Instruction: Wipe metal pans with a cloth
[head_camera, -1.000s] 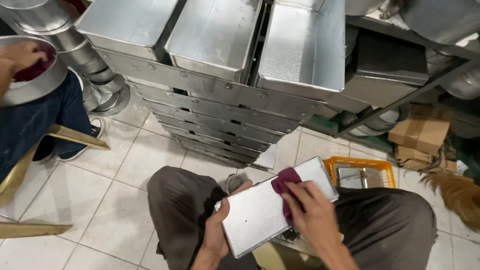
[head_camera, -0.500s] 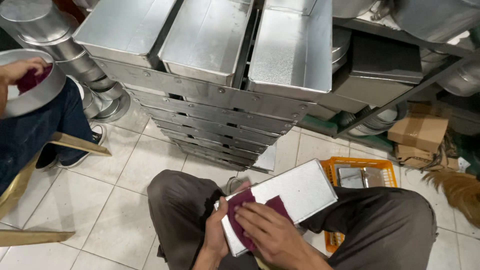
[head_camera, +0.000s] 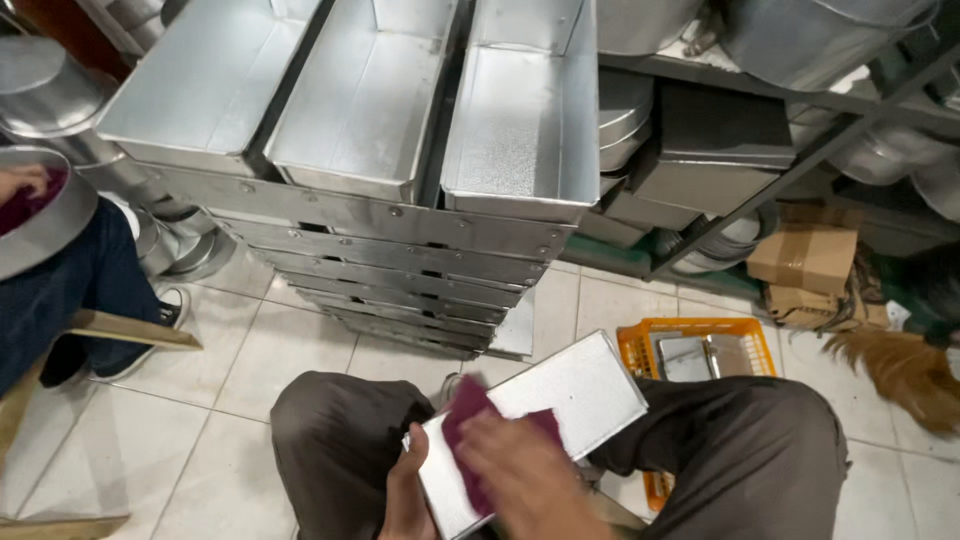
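I see a flat rectangular tray of dull silvery sheet metal (head_camera: 560, 410) lying across my lap at the near edge of the scene, tilted so its far right corner points toward an orange plastic crate (head_camera: 640, 345) on the white tiled floor (head_camera: 250, 350). The tray's broad face shows a fine pebbled grain and looks matte, with thin folded edges. My left hand (head_camera: 405, 495) grips the tray's near left edge, fingers wrapped under it. My right hand (head_camera: 525, 475) is blurred, pressed flat on a dark maroon cloth (head_camera: 465, 415) that lies on the tray's near half. Beyond my knees, a tall stack of long galvanised metal troughs (head_camera: 400, 140) fills the far middle. At the far left, another person's hand (head_camera: 25, 180) touches a round metal pan (head_camera: 50, 225).
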